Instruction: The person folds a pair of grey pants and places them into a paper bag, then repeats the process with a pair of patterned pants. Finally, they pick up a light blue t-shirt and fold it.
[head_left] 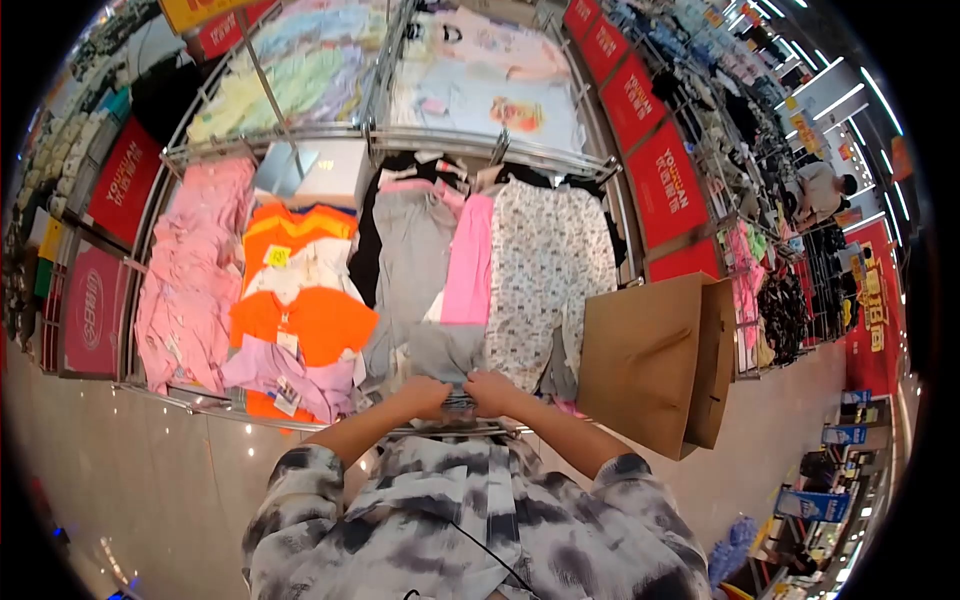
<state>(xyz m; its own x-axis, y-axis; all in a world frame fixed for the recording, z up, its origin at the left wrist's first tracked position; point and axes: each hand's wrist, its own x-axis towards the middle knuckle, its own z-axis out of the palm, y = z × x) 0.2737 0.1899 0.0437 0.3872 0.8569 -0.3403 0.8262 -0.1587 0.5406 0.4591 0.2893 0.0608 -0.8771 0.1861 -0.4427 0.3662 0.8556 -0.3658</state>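
My left hand (425,396) and my right hand (488,393) are close together at the front edge of the display table. Both are closed on the near edge of a grey garment (446,348), with a small gap between them. Its lower part is bunched between my hands, and its exact kind is hard to make out. Just beyond it lie grey trousers (412,235), a pink garment (468,262) and white patterned trousers (553,255). To the left of my left hand is a lilac garment (325,388) with a tag.
A large brown cardboard box (640,355) stands at the table's right corner. Orange clothes (305,325) and a pink pile (195,280) lie on the left. A metal rail (480,140) divides off the shirts behind. Far right, a person (822,192) is among racks.
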